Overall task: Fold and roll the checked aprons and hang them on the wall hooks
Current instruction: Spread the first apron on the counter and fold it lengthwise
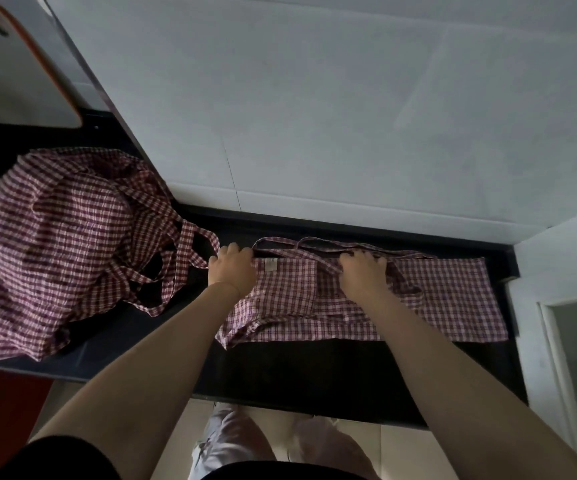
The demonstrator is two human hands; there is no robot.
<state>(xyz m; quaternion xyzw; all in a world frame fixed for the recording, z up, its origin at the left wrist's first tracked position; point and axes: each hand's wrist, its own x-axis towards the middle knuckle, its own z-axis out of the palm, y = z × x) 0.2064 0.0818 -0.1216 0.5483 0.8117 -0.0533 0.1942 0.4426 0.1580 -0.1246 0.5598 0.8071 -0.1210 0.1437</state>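
A red-and-white checked apron [446, 299] lies folded into a long strip on the black counter [314, 372], its thin ties looping along the far edge. My left hand [233, 268] grips the strip's upper left corner, beside a small white label. My right hand [363, 271] has its fingers curled over the far edge and a tie near the middle of the strip. A heap of several more checked aprons [55, 244] lies crumpled on the counter to the left, with straps trailing toward my left hand.
A white tiled wall [349, 116] rises directly behind the counter. A white board with an orange rim [20, 64] stands at the top left. A white wall corner and frame [564, 306] bound the counter on the right. No hooks are in view.
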